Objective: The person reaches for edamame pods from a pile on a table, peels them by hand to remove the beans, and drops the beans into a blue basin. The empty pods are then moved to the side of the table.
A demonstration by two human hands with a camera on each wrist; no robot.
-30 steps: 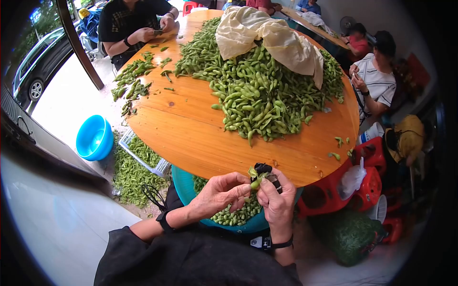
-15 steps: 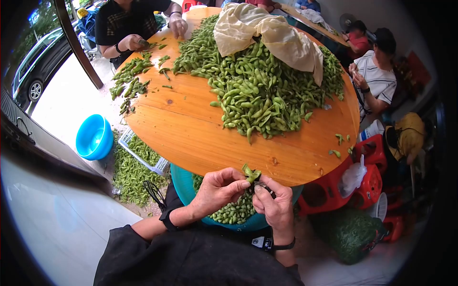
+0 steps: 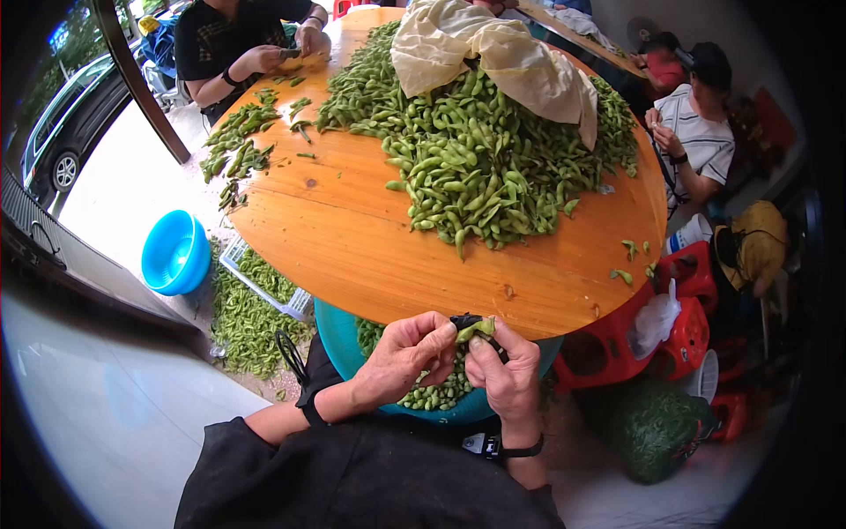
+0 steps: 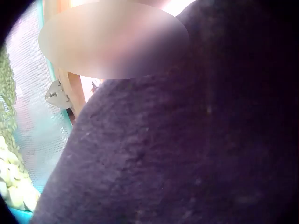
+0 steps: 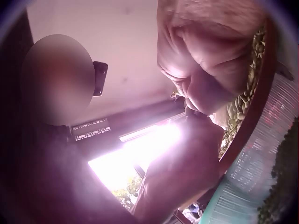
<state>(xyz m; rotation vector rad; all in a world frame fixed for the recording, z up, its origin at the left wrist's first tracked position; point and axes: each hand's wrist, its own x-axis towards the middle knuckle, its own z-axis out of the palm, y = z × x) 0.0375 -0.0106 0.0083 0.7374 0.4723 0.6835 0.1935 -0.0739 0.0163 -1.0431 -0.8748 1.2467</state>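
Both hands meet just off the near table edge in the head view. Between them is a green soybean pod (image 3: pixel 477 330), slanted up to the right. My left hand (image 3: pixel 401 353) pinches its left end with thumb and forefinger. My right hand (image 3: pixel 507 370) grips its other end, the thumb bent against it. Something black (image 3: pixel 464 319) shows behind the pod by the fingertips. Beneath the hands, a teal tub (image 3: pixel 331 339) holds shelled beans (image 3: pixel 432 397). The right wrist view has both hands close together, the pod hidden; dark cloth (image 4: pixel 163 154) fills most of the left wrist view.
A wooden table (image 3: pixel 344 229) carries a large heap of pods (image 3: pixel 476 167) under a cream cloth (image 3: pixel 493 62). At left stand a blue basin (image 3: pixel 176 253) and a white crate (image 3: pixel 264 282) among pods on the floor. Red stools (image 3: pixel 608 344) are at right. Other people sit around the tables.
An opened, leafy-looking pod between the fingertips half a second ago has given way to a plump pod lying across them. Across the table, a person's hands reached down to the tabletop, then came back together.
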